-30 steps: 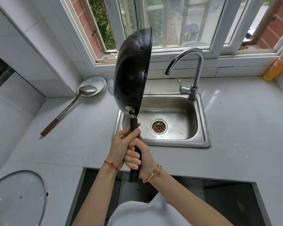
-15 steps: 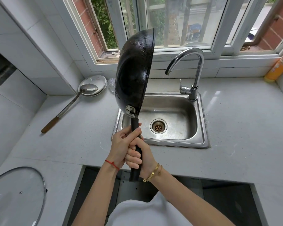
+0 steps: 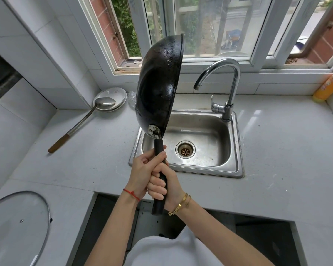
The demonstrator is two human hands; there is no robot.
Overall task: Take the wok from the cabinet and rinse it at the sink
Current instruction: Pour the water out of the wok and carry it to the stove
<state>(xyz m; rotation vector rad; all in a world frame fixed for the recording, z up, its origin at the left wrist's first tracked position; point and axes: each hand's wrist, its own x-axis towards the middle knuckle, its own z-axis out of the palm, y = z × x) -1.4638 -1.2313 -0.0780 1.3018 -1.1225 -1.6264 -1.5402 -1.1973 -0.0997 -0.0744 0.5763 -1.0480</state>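
A black wok (image 3: 158, 87) stands on edge above the left side of the steel sink (image 3: 236, 150), its wet underside facing left and its opening facing the tap (image 3: 231, 77). Both hands grip its black handle (image 3: 160, 181) over the sink's front edge. My left hand (image 3: 142, 171) wraps the handle higher up; my right hand (image 3: 161, 187) holds it just below. No water runs from the tap. The sink basin holds nothing but its drain (image 3: 185, 149).
A long ladle (image 3: 85, 120) lies on the left counter with its bowl on a steel plate (image 3: 115, 95). A glass lid (image 3: 17, 223) sits at the lower left. An orange bottle (image 3: 329, 83) stands at the far right by the window. An open cabinet (image 3: 238, 233) lies below me.
The wok has shifted slightly right and a little lower while staying on edge; both hands keep the same grip on the handle.
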